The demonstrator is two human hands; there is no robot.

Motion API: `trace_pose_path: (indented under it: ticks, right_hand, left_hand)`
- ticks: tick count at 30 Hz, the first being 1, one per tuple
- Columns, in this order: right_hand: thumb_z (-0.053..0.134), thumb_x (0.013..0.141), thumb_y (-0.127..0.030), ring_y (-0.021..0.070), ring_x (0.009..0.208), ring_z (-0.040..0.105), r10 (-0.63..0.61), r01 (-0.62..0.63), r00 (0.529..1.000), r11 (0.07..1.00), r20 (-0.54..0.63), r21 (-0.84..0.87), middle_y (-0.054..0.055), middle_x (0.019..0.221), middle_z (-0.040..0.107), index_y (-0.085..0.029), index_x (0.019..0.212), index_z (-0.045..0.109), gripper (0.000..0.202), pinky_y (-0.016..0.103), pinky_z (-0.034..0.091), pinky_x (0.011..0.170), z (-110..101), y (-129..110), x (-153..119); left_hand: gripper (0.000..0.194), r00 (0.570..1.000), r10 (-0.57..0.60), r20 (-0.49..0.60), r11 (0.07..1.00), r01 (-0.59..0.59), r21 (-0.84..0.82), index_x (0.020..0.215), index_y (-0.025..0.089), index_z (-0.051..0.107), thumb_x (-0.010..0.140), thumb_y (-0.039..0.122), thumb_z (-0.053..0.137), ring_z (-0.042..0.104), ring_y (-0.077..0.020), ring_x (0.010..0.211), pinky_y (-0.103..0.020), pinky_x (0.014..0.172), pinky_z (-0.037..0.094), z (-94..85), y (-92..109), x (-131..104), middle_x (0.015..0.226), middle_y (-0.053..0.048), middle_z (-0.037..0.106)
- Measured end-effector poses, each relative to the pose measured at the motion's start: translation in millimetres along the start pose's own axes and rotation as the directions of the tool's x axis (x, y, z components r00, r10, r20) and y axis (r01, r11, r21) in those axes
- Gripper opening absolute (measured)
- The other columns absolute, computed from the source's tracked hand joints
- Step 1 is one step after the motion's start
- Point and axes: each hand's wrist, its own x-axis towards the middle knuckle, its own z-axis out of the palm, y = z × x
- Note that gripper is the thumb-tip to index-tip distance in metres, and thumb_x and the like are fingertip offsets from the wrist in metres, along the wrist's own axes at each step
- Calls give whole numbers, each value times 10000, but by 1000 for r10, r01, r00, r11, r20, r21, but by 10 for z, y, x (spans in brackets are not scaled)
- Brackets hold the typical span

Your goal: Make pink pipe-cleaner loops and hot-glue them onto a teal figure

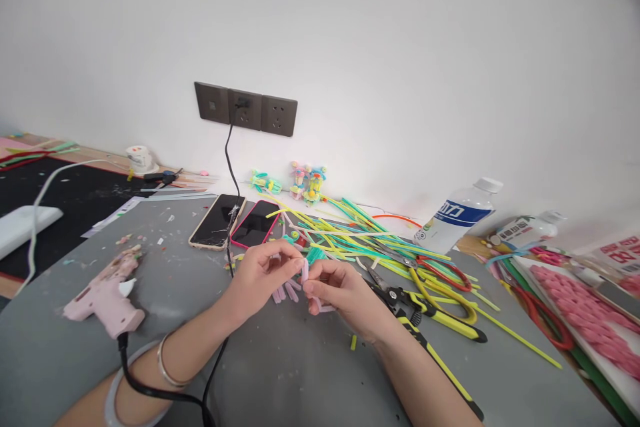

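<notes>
Both hands, left and right, pinched a pale pink strip between their fingertips above the gray table, near the green strips.

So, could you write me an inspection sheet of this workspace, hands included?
Surface: grey table, with specks and a yellow-green scrap
Things being worked on: lilac strip between the fingers; lilac pieces just beyond
Clutter: loose yellow and green stems, yellow-and-black pliers, two phones, bottle, pink glue gun
Hands: left hand and right hand both pinch the lilac strip
Cables: black cable plugged in at the wall, crossing a phone; the glue gun's cord crosses the left forearm
Surroundings: pale wall with dark sockets; small colourful figures by its foot
</notes>
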Motion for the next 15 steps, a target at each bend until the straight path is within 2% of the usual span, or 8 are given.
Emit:
trace_pose_path:
  ticks: [5, 8, 11, 15]
  right_hand:
    - [896, 638, -419, 85, 506, 574, 18, -20, 998, 999, 53, 30, -40, 616, 612, -156, 742, 681, 355, 219, 404, 538, 15, -40, -4]
    - [891, 645, -427, 87, 518, 578, 20, -23, 998, 999, 60, 37, -34, 635, 620, -156, 719, 662, 363, 220, 405, 542, -10, -59, -11]
    - [875, 666, -452, 91, 519, 567, 5, -6, 999, 1000, 38, 26, -31, 600, 617, -159, 697, 640, 378, 221, 412, 547, -47, -77, -13]
    - [856, 679, -490, 97, 532, 548, -57, 57, 997, 998, -61, -6, -33, 589, 595, -162, 682, 630, 399, 231, 426, 559, -71, -96, 6]
  left_hand:
    - [227, 999, -25, 46, 998, 28, -64, 764, 172, 672, 889, 360, 646, 582, -145, 697, -259, 672, 466, 13, 32, 8, 738, -17, 640]
    - [226, 999, -26, 21, 998, 27, -54, 772, 168, 686, 875, 368, 659, 570, -146, 692, -255, 654, 456, 17, 33, 16, 740, -19, 638]
    - [229, 1000, -23, -6, 999, 23, -33, 770, 163, 691, 869, 368, 662, 552, -143, 693, -248, 639, 440, 14, 32, 19, 732, -17, 625]
    - [228, 998, -35, -52, 999, 34, -13, 773, 159, 689, 857, 370, 668, 540, -141, 683, -238, 610, 429, 0, 27, 26, 717, -12, 614]
